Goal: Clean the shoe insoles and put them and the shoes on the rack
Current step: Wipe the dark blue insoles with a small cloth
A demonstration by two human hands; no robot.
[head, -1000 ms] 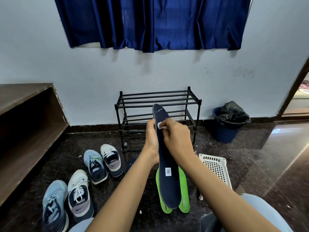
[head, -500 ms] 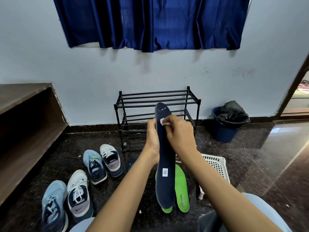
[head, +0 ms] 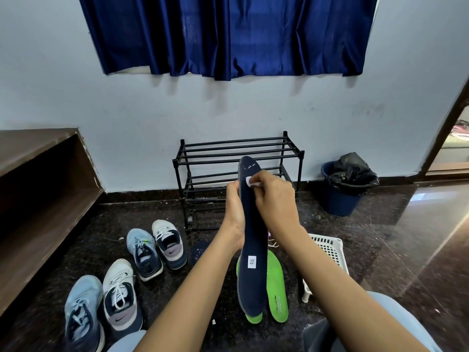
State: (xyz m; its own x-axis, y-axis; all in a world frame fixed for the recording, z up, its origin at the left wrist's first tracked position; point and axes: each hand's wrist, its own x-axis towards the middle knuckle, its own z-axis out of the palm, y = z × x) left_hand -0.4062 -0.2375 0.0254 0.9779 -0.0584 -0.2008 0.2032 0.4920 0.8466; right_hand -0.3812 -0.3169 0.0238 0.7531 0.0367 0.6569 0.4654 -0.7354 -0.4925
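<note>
Holding navy insole [head: 252, 240] mid-length, left grip [head: 234, 214], right grip [head: 275, 201] pinching wipe [head: 251, 181] at toe

Bare left hand [head: 234, 214] and right hand [head: 276, 199], bare forearms [head: 182, 301], light blue trousers [head: 411, 318].

You see a matt navy cloth-faced insole [head: 252, 224], a black rack [head: 228, 143] of smooth metal-looking bars, a white perforated plastic basket [head: 328, 246], a glossy speckled stone floor [head: 406, 224] and a sheeny blue cloth curtain [head: 228, 34].
</note>
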